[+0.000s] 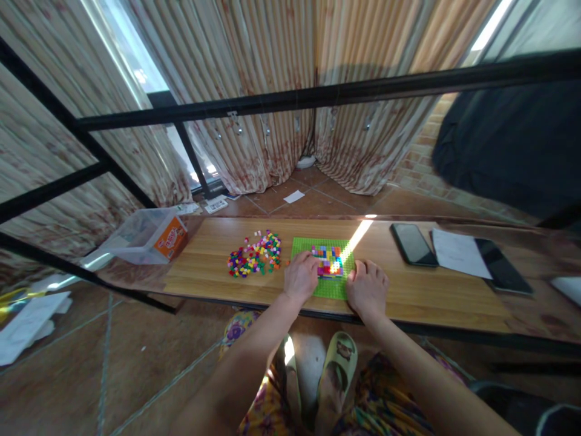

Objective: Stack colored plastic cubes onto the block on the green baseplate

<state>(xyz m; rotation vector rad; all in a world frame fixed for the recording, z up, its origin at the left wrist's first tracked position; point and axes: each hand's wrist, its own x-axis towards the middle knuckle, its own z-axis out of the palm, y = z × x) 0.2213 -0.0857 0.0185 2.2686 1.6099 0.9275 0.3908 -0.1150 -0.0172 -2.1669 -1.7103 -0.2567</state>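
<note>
A green studded baseplate [333, 290] lies on the wooden board, with a block of small multicoloured building bricks [330, 266] pressed onto its middle. My left hand [301, 277] reaches over the plate's left side. Its fingers are pinched together at the left edge of the brick block, and whatever they hold is too small to make out. At the plate's right edge rests my right hand [369, 288], fingers curled and thumb side against the plate, gripping its rim. Left of the plate, loose small bricks [256, 254] of many colours are spread in a pile.
A clear plastic box [145, 242] with an orange label stands at the board's left end. To the right lie a dark phone [413, 244], a white paper [458, 251] and another dark device [506, 266]. A black metal bar [281, 103] crosses beyond the board, before curtains.
</note>
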